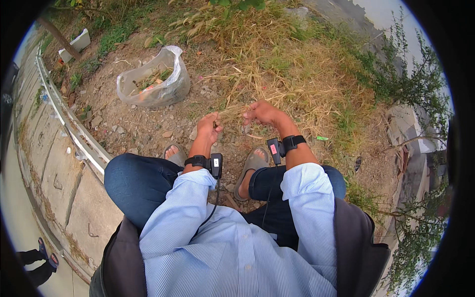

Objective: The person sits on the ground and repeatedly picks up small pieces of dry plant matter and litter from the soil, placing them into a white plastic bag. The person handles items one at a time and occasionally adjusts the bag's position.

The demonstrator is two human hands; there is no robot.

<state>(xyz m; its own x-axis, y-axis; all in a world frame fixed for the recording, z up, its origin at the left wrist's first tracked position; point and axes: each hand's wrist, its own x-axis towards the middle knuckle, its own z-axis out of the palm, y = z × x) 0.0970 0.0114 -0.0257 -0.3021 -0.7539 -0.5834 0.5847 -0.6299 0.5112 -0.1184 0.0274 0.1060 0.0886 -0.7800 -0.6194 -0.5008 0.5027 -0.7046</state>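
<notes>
My left hand (208,128) is closed, with pale dry grass stalks (233,112) at its fingertips. The stalks run across to my right hand (261,112), whose fingers are pinched on their other end. A small dark thing shows at the left fingers, too small to name. Both hands hang over stony soil in front of my knees, at the near edge of a patch of dry, yellowed grass (311,85). Beyond my left hand stands a clear plastic bag (174,87), its mouth wide, with plant scraps and some orange pieces inside.
At the left, a white metal rail (87,146) runs beside concrete slabs (55,178). A white box (76,44) lies by a thin tree trunk (59,37). Leafy shrubs (404,81) line the right. A green wrapper (322,138) lies on the soil. Another person's feet (48,254) show lower left.
</notes>
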